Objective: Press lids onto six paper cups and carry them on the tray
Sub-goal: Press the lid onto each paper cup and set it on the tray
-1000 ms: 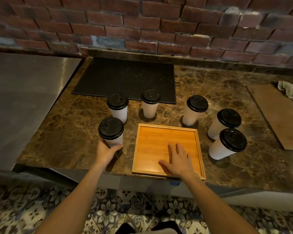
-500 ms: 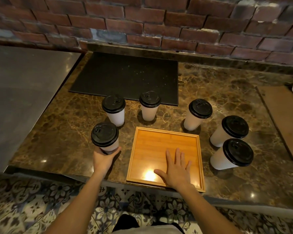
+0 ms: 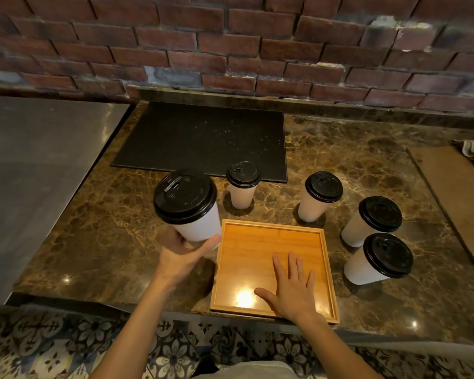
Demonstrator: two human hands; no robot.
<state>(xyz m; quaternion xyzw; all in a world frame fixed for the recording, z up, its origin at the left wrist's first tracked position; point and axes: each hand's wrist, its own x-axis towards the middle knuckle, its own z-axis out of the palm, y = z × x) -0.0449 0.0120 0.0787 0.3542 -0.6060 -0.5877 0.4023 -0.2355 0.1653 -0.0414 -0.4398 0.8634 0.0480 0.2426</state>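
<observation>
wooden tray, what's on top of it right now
Only the right hand lies flat on the wooden tray, fingers spread. No cup stands on it; the left hand holds one lidded cup just left of it. The wood under the palm is covered.

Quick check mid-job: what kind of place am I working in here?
Probably a café or coffee-bar counter: black-lidded paper cups, a black bar mat on the marble counter, and a wooden serving tray, under a brick wall.
</observation>
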